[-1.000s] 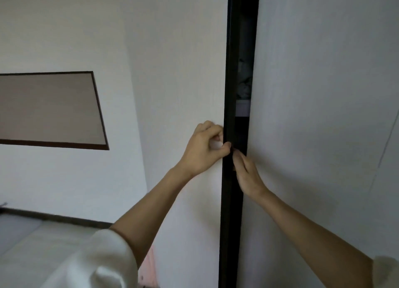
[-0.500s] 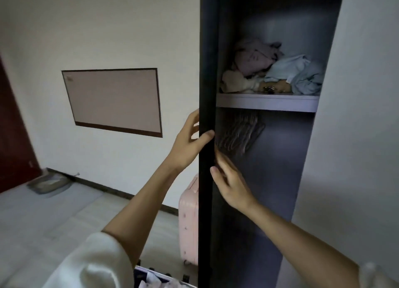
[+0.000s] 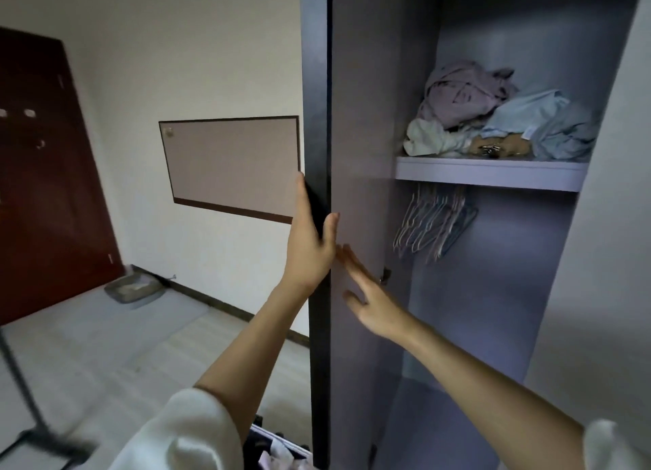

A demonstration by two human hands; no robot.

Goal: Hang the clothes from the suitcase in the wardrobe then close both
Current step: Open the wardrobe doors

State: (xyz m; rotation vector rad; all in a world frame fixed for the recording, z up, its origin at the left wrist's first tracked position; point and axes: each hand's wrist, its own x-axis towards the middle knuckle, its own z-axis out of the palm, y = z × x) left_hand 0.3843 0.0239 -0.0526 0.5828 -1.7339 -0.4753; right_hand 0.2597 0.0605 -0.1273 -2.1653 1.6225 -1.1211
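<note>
The step in hand looked like opening the wardrobe, with no garment hung yet. The left hand (image 3: pixel 308 244) gripped the dark edge of the wardrobe door (image 3: pixel 359 152), thumb on the inner face and fingers wrapped behind the edge. The right hand (image 3: pixel 370 302), just at four o'clock from it, lay with straight, slightly spread fingers at the door's inner face, holding nothing; whether it pressed the panel could not be told. Inside, at two o'clock from the hands, a shelf (image 3: pixel 489 173) carried a heap of crumpled clothes (image 3: pixel 500 117), and a bunch of empty hangers (image 3: pixel 429 223) hung beneath it. Only a corner of the open suitcase (image 3: pixel 278 448) showed, at six o'clock by the door's foot, with fabric inside. The next move probably called for letting go of the door, then reaching down to the suitcase for a garment and up for a hanger.
</note>
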